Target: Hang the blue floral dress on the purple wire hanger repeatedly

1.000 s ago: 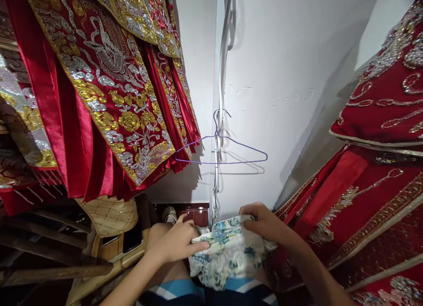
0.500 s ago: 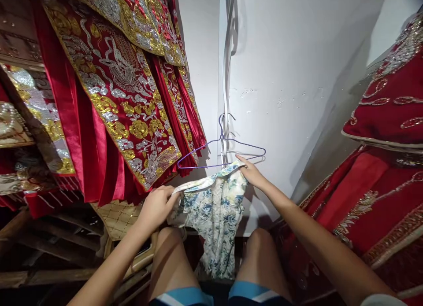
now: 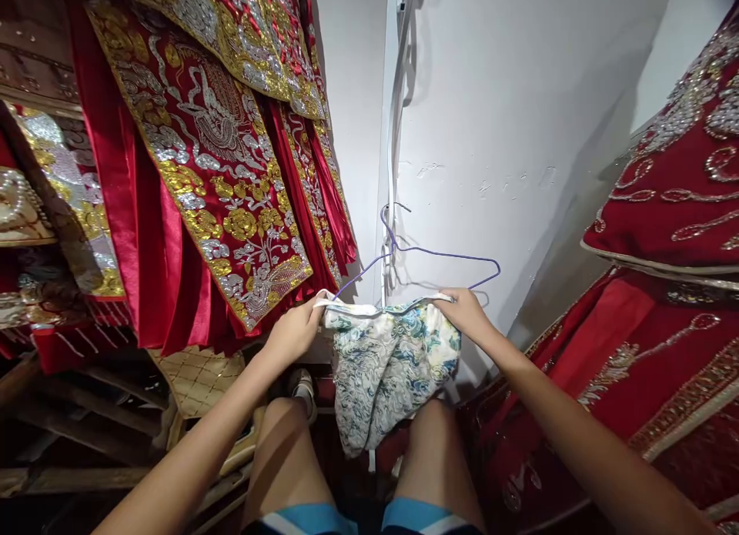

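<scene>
A white, blue and green floral garment (image 3: 392,366) hangs between my hands, its white-edged top band stretched sideways. My left hand (image 3: 294,329) is closed on the band's left end, and my right hand (image 3: 463,312) pinches the right end. Behind the band is a purple wire hanger (image 3: 444,253), hooked at the white upright strip on the wall. The hanger's right corner shows above my right hand. Its lower bar and left corner are hidden behind the garment and my left hand. I cannot tell whether the band is around the hanger or only in front of it.
Red costumes with gold and silver embroidery (image 3: 231,158) hang at the left. A red beaded dress (image 3: 652,304) is close on the right. The white wall (image 3: 490,112) stands ahead. Wooden slats (image 3: 86,423) lie low on the left, and my bare knees are below the garment.
My hands have spread the garment's band wider and raised its left end to the hanger. The hanger has tilted and shifted right, and its lower bar is now covered. The garment's lower part has bunched up.
</scene>
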{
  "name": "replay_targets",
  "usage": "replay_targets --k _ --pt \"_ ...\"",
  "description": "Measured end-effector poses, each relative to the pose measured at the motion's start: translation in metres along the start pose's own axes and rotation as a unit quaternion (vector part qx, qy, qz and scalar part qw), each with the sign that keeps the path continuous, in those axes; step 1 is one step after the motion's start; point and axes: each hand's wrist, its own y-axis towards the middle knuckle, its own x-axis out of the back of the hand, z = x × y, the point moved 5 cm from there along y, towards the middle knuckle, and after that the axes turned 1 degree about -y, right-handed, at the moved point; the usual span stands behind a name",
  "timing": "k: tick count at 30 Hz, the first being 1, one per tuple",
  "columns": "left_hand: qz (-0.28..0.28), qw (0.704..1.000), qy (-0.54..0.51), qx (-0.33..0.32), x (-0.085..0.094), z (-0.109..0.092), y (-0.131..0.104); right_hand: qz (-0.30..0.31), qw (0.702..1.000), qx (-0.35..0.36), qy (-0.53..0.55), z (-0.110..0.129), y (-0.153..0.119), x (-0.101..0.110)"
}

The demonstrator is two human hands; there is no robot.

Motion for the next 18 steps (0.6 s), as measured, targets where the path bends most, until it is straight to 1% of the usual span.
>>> replay_targets --k 2,5,7,9,11,13,14,16,18 --pt "-0.034 0.994 -0.088 -0.045 0.001 -0.015 0.014 0.007 1.0 -0.004 0.019 0.002 -0.004 -0.004" --pt "-0.085 0.972 -0.184 -0.119 0.005 -0.041 0.029 0.023 0.999 -0.012 0.048 0.004 -0.012 -0.018" --pt "-0.126 0.96 -0.196 -0.158 0.01 -0.055 0.032 0.032 0.997 -0.014 0.064 0.007 -0.017 -0.025" --pt "-0.156 0.956 -0.173 -0.179 0.016 -0.063 0.033 0.024 0.996 -0.008 0.081 0.01 -0.023 -0.026" --pt "-0.172 0.957 -0.143 -0.183 0.02 -0.065 0.032 -0.032 0.994 0.009 0.1 0.013 -0.027 -0.016" --pt "-0.174 0.959 -0.121 -0.186 0.023 -0.063 0.033 -0.104 0.988 0.034 0.105 0.015 -0.028 0.0" --pt "-0.175 0.959 -0.115 -0.19 0.025 -0.062 0.034 -0.132 0.986 0.044 0.09 0.014 -0.026 0.009" --pt "-0.178 0.958 -0.106 -0.2 0.027 -0.061 0.035 -0.158 0.986 0.047 0.023 0.01 -0.019 0.024" --pt "-0.179 0.957 -0.097 -0.206 0.03 -0.063 0.035 -0.165 0.984 0.026 -0.063 0.002 -0.008 0.035"
